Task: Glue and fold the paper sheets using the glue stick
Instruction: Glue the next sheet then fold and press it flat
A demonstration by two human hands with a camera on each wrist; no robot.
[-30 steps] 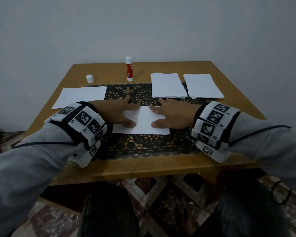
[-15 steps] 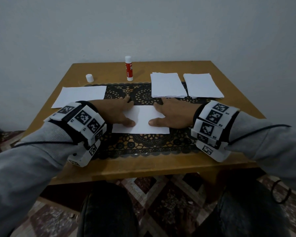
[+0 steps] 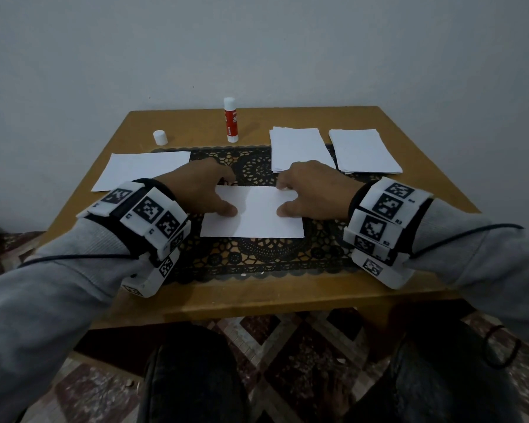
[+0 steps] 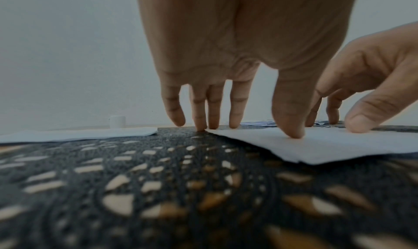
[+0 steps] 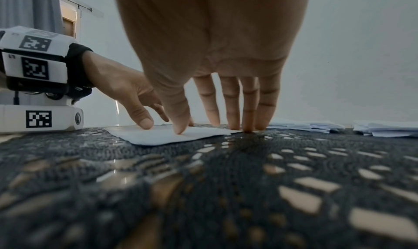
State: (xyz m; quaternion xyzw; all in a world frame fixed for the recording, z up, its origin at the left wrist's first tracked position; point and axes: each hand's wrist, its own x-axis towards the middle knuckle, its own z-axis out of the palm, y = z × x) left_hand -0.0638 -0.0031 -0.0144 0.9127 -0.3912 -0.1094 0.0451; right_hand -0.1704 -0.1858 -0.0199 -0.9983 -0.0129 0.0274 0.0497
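My left hand (image 3: 196,190) and right hand (image 3: 313,190) flat, fingers straight, pressing sheet (image 3: 252,216). Sheet light, limp, slides easily; I pinch corner at 12 o'clock edge.

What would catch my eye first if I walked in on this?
Two hands, the left hand and right hand, press fingertips onto a folded white paper on a black lace mat. Behind them an uncapped glue stick stands upright, its cap apart to the left.
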